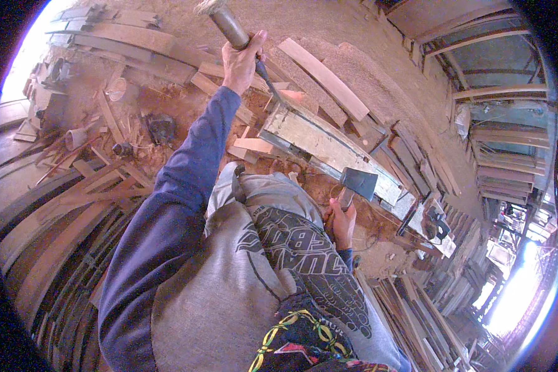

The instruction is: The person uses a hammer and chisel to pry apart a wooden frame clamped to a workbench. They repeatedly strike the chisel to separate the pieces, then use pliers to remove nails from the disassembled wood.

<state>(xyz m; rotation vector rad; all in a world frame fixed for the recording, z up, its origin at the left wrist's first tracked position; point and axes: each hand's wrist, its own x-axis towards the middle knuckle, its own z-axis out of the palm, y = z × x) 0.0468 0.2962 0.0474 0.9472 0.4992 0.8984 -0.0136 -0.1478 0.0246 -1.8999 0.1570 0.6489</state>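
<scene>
1. Here's our hatchet [359,183], near right: right grip [341,222] wrapped round its handle, head up, likely for control.
2. Far left, our left grip [240,65] circles the cylindrical tool [229,27], seemingly steadying it near the counter [328,144].
3. Beyond lies a pale plank [323,78].

A navy sleeve [183,180] meets a grey shirt [226,273] patterned with black panels and pale outlined lettering; the hatchet [357,184] head is dark grey, the dim ground [316,185] seemingly rust-red.
</scene>
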